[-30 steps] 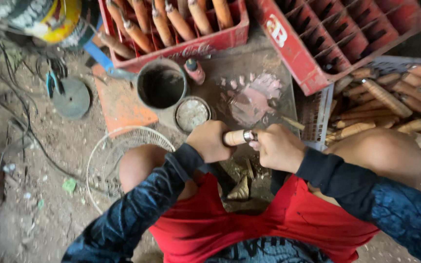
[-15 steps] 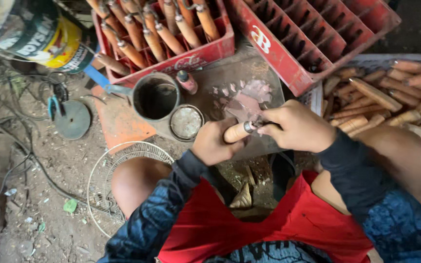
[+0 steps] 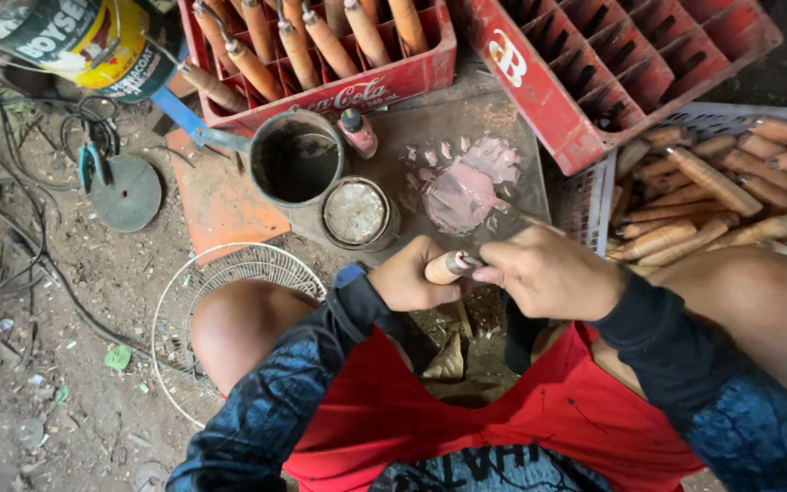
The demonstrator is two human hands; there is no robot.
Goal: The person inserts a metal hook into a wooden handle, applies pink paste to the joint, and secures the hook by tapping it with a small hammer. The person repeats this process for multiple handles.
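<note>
My left hand [image 3: 412, 278] grips a short wooden handle [image 3: 440, 268] with a metal ferrule [image 3: 461, 263] at its end, held level between my knees. My right hand [image 3: 553, 271] is closed at the ferrule end, fingers pinched on something thin; what it pinches is hidden by the fingers. Both hands hover just over a dark board [image 3: 466, 146] smeared with pink paste [image 3: 468, 189].
Behind the board stand a dark tin can [image 3: 295, 161], a small round lid [image 3: 355, 212] and a little bottle [image 3: 358, 132]. A red crate [image 3: 339, 91] holds finished handles, another red crate [image 3: 612, 55] stands empty. Loose wooden handles [image 3: 712, 187] fill a basket at right. A wire fan guard [image 3: 229, 273] lies by my left knee.
The view has shifted a little. My hands have stayed together on the handle, turning it slightly; the grip is unchanged.
</note>
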